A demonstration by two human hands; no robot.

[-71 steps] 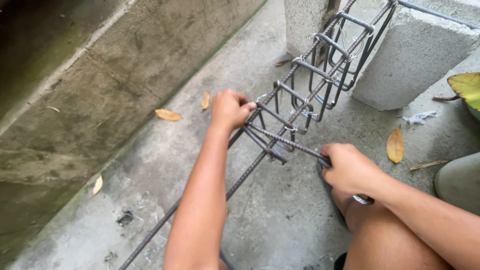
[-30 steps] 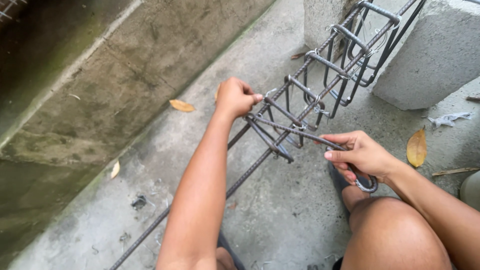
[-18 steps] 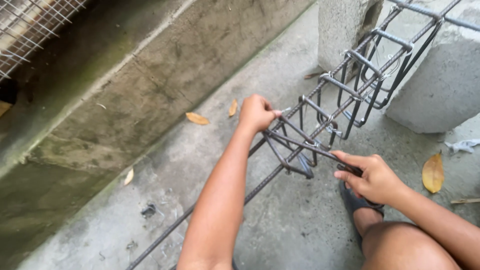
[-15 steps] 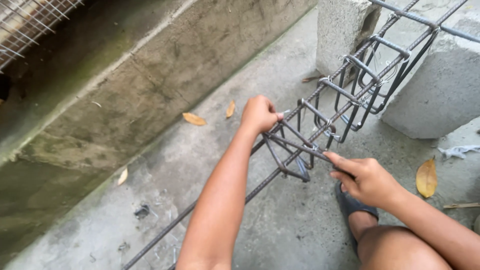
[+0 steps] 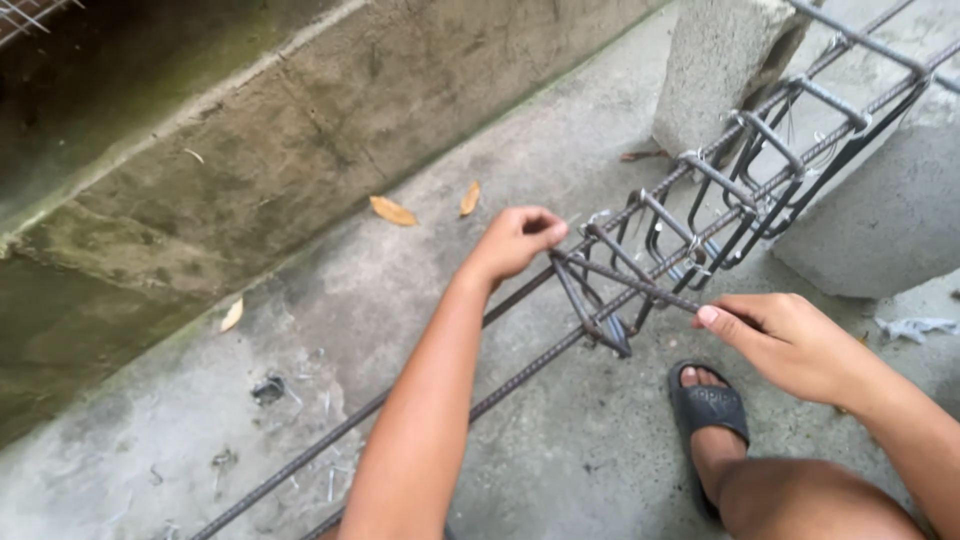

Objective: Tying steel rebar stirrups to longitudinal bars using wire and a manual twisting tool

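- Rough grey concrete floor [image 5: 300, 330] all around, with a mossy stained concrete wall [image 5: 200, 150] running along the far side of the left arm and a few dry orange leaves [image 5: 392, 211] lying at its base, well beyond the left hand
- long cage of dark steel rebar with square stirrups [image 5: 720, 200] runs diagonally between both hands; its far end is propped on two pale grey concrete blocks [image 5: 715, 70], past the right hand, which looks like it keeps the cage off the ground so you can get at it from all sides
- left hand [image 5: 515, 243] is curled closed around the upper bar right at the nearest dark bent stirrup [image 5: 590, 290], seemingly steadying it in place
- right hand [image 5: 795, 345] sits on the near side of the cage, thumb and fingers pinched on a thin rod or tool that reaches toward that same stirrup; can't tell exactly what it is
- just under the right hand there's a foot in a black rubber slide sandal [image 5: 708, 412], planted flat on the floor beside the lower bars
- tiny wire offcuts [image 5: 325, 480] are scattered on the floor, on the wall side of the left forearm
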